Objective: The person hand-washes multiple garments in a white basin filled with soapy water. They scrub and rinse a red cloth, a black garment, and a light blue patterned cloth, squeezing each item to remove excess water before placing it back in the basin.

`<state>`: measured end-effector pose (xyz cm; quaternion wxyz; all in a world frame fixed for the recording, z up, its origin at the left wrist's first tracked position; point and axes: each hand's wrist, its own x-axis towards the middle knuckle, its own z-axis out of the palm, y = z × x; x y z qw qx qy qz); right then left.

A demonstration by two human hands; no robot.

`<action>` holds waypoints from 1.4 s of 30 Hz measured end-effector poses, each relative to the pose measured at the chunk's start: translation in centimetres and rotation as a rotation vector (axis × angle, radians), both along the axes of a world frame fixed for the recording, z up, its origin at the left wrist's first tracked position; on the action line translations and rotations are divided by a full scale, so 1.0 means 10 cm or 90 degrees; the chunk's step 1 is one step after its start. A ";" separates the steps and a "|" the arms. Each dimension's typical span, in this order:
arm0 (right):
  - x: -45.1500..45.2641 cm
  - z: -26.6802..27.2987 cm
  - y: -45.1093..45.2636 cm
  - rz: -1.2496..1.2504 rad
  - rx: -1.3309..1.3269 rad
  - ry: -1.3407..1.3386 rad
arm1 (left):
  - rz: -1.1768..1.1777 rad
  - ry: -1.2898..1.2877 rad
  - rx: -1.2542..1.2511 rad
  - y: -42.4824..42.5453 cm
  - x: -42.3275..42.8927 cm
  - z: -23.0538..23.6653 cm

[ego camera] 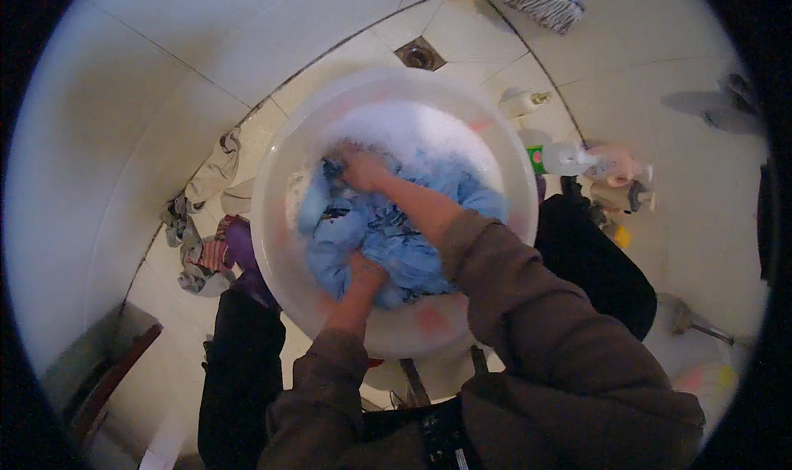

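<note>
A soaked light-blue cloth (402, 253) with dark patterned patches, apparently a garment, lies bunched in a large whitish plastic basin (396, 343). White suds (421, 127) cover the water along the basin's far side. My right hand (364, 167) reaches across to the upper left of the cloth and clutches a dark patterned fold at the foam's edge; its fingertips are blurred. Nearer to me, my left hand (366, 271) is pushed into the blue folds. The cloth hides its fingers, so their grip does not show.
Socks (213, 253) and other small laundry lie on the tiled floor at left. Beyond the basin is a floor drain (421, 54). A pump bottle (523, 102) and several other bottles (566, 158) line the right wall. A brush head (541, 3) is at top right.
</note>
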<state>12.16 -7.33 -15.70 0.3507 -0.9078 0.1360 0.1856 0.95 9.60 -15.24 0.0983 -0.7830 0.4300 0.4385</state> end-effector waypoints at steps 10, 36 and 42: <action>-1.47 2.03 -0.31 -0.332 0.205 0.012 | -0.211 -0.113 -0.199 0.10 -0.03 1.29; -1.75 3.80 -0.78 -0.398 0.351 -0.163 | 0.977 0.748 -0.855 0.07 0.05 2.58; -2.01 2.92 -0.64 0.103 -0.149 0.117 | 0.942 0.905 -0.837 0.13 -0.07 3.33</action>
